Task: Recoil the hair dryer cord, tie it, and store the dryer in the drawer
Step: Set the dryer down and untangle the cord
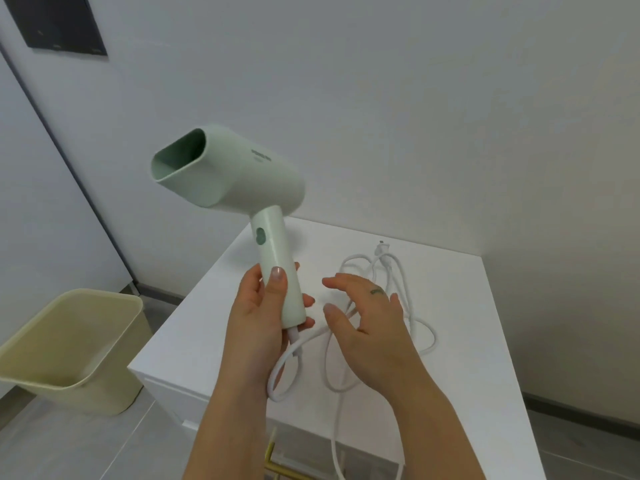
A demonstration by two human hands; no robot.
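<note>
The left hand point(262, 318) gripped the handle of the pale green hair dryer point(230, 168) and held it upright above the white cabinet point(478, 306), with the nozzle pointing to the left. The right hand point(369, 318) was open, its fingers spread and a little bent. It held nothing and hovered just above the white cord point(433, 337).

The cord lay in loose, crossing loops on the cabinet top, with its plug point(381, 249) near the back. One part hung over the front edge.

The coiling seemed not yet begun. To do it well, the right hand should probably take the cord close to the dryer's handle first. From there it should make even loops toward the plug, so that no twist was trapped. The hanging part could catch on the brass handle point(277, 471) below, so it would be better to lift it up early.
</note>
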